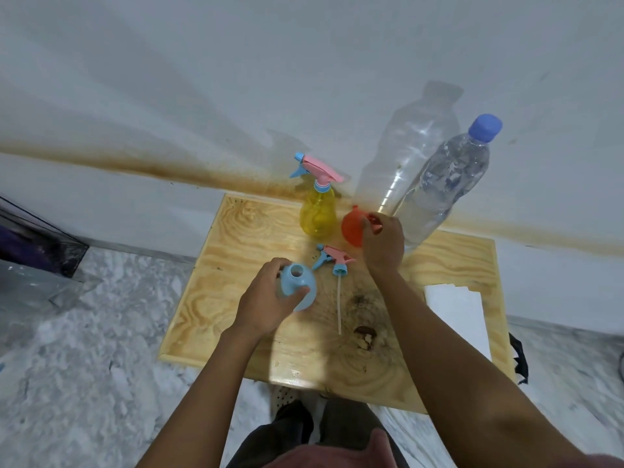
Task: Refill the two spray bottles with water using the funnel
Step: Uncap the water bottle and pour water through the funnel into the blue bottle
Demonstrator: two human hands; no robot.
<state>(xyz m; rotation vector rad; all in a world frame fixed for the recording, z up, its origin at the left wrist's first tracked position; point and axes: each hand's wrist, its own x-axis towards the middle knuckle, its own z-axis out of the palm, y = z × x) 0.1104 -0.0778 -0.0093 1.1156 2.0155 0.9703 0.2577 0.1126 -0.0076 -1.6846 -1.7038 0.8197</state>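
Note:
My left hand [266, 300] grips a light blue spray bottle [299, 282] with its neck open, standing on the wooden table [236, 265]. Its pink and blue spray head [332, 260] lies on the table just right of it, with the white dip tube pointing toward me. My right hand [383, 243] holds the orange funnel [353, 228] by its rim, behind the loose spray head. A yellow spray bottle [318, 212] with its spray head on stands at the back. A large clear water bottle [442, 187] with a blue cap stands at the back right.
A white folded paper or cloth [459, 309] lies on the table's right side. Dark stains [364, 332] mark the wood near the front centre. The table stands against a white wall [304, 62] on a marble floor [84, 332]. A dark object [40, 244] sits at the left.

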